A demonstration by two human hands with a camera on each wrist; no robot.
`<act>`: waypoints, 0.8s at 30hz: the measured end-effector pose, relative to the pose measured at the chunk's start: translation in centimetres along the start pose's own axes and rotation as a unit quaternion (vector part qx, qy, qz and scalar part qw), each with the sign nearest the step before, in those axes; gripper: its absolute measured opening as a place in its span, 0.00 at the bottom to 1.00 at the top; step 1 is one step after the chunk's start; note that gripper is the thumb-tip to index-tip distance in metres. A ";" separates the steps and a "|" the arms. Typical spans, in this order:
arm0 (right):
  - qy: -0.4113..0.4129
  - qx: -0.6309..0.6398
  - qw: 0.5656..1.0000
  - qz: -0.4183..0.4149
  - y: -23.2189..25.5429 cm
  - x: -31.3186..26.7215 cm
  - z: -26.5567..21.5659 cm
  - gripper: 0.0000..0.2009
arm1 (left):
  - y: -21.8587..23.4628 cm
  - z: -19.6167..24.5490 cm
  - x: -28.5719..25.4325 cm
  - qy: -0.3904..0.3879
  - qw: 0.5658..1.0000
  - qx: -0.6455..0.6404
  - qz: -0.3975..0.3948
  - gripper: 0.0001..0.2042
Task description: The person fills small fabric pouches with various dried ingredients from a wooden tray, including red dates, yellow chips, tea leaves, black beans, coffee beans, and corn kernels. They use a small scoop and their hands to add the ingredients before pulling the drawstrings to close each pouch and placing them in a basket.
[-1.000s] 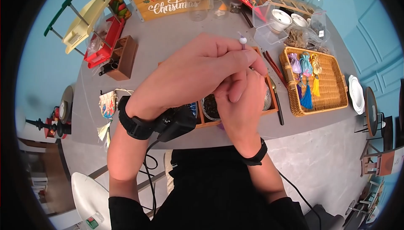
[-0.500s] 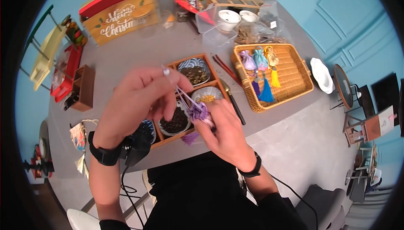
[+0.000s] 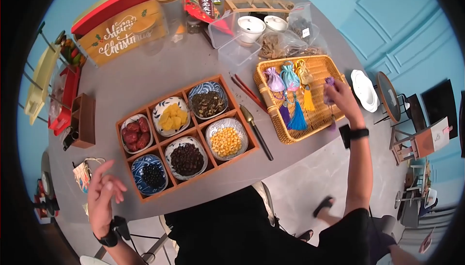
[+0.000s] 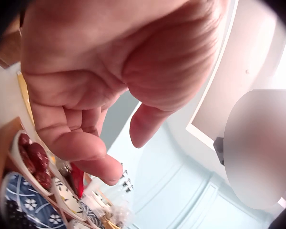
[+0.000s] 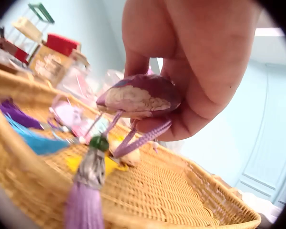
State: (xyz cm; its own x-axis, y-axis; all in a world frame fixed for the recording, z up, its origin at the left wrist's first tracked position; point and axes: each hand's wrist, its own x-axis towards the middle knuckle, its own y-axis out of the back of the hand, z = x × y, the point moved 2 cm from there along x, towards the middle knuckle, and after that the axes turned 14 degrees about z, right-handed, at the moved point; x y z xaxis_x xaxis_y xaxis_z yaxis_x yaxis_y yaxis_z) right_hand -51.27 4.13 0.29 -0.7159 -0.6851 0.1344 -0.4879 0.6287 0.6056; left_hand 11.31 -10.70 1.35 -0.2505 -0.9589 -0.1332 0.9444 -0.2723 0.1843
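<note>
My right hand (image 3: 343,99) pinches a purple drawstring pouch (image 5: 140,98) over the right side of the wicker basket (image 3: 317,125). From the pouch hangs a lilac tassel (image 5: 85,205) with a green bead. Three tasselled pouches lie in the basket: a lilac pouch (image 3: 274,80), a light blue pouch (image 3: 289,77) and a gold pouch (image 3: 303,72). My left hand (image 3: 102,194) is raised at the table's front left with nothing in it, fingers loosely bent. Nearest to it is the wooden compartment box (image 3: 190,132), whose bowls hold red dates (image 3: 136,134), black beans, corn kernels (image 3: 226,142) and other dried foods.
A black-handled scoop (image 3: 257,134) and reddish sticks (image 3: 248,92) lie between box and basket. An embroidered pouch (image 3: 83,175) lies at the left. Behind stand a Merry Christmas crate (image 3: 121,35), clear plastic boxes (image 3: 237,52) and white lidded pots (image 3: 251,26).
My hands have parted from the purple pouch's cords. The right hand has carried the pouch rightward over the basket, and the left has drawn back to the lower left, letting go.
</note>
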 end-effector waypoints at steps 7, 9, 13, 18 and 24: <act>-0.026 -0.085 0.996 0.012 -3.1 9.7 5.2 0.19 | 2.8 -3.4 -2.8 0.035 0.985 0.020 0.170 0.23; -0.005 -0.116 0.993 0.008 -3.6 11.1 5.6 0.20 | 2.9 -3.8 -3.1 0.043 0.980 0.023 0.192 0.22; 0.073 -0.239 0.967 0.056 -3.1 11.2 5.3 0.25 | 2.8 -4.9 -2.9 0.034 0.968 0.076 0.238 0.18; 0.182 -0.274 0.934 0.142 -1.3 5.0 0.0 0.16 | 2.8 -8.0 -3.1 -0.026 0.934 0.202 0.294 0.17; 0.099 -0.007 0.994 0.041 -8.4 -12.0 -9.1 0.14 | -1.1 -7.5 -3.3 -0.030 0.960 0.180 0.212 0.24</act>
State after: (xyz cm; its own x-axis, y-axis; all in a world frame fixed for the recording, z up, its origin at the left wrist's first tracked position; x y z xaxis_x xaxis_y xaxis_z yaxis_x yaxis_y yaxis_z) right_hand -34.07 3.70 0.80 -0.6404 -0.6913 0.3346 -0.4236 0.6813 0.5970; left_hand 12.73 -6.69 -5.76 0.1175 -0.9896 0.0832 0.8323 0.1438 0.5353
